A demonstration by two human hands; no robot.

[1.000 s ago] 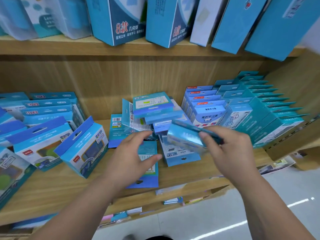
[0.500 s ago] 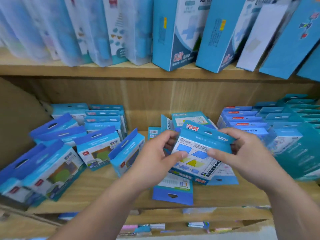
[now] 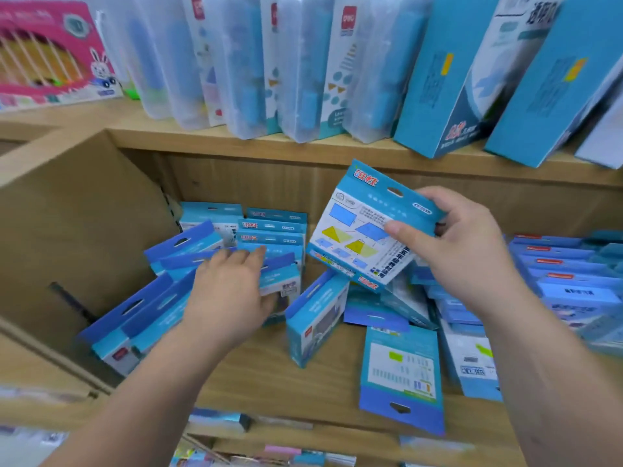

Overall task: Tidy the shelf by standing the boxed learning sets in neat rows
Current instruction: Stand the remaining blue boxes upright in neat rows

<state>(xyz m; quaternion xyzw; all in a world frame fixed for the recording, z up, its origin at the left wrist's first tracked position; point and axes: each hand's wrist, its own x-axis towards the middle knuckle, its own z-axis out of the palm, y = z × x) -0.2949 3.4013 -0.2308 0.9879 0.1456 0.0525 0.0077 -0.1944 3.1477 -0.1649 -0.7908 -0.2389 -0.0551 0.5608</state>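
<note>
My right hand [image 3: 462, 244] grips a blue boxed learning set [image 3: 357, 230] with blue and yellow shapes on its face, held tilted above the middle of the wooden shelf [image 3: 263, 375]. My left hand [image 3: 229, 294] reaches into the left rows of boxes [image 3: 269, 237], palm down, fingers spread on the top of a standing box [image 3: 283, 281]. A single box [image 3: 313, 318] leans upright in the middle. Flat boxes lie to its right, one face down [image 3: 401, 375] at the front edge. A standing row [image 3: 566, 284] fills the right.
The upper shelf board [image 3: 303, 150] carries clear plastic cases [image 3: 296, 69], tall blue boxes [image 3: 448, 79] and a pink boxed toy [image 3: 50, 55]. A wooden side panel [image 3: 67, 237] closes the shelf on the left. More goods sit on a lower shelf [image 3: 219, 423].
The view swung left and up. My left hand let go of the shape box and moved left onto the standing boxes. My right hand lifted the shape box higher, alone.
</note>
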